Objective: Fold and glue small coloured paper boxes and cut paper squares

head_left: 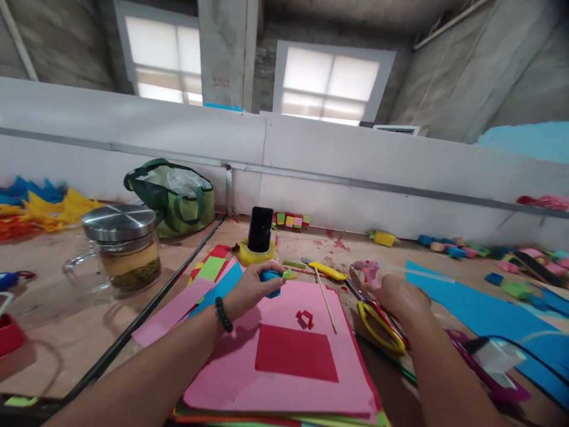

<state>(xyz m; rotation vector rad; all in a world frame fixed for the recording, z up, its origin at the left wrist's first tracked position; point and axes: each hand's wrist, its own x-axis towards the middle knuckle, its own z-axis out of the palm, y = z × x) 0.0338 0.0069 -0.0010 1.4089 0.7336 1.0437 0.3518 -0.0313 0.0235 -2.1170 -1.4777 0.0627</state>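
My left hand (253,287), with a dark green bead bracelet at the wrist, pinches a small blue folded piece (272,283) with a yellow-green tip above the pink sheets. A little red paper piece (305,319) and a red rectangle of paper (296,353) lie on the pink sheet (231,379). Off to the right, my right hand (398,296) is closed near a small crumpled pink piece (371,273). Its fingertips are blurred, so what they hold is unclear. Yellow-handled scissors (380,326) lie beside that hand.
A thin wooden stick (326,299) and a yellow cutter (328,270) lie near the sheets. A phone (260,229) leans on a yellow tape roll (256,254). A glass tea mug (127,252) and green bag (186,204) stand left; a blue sheet (484,314) lies right.
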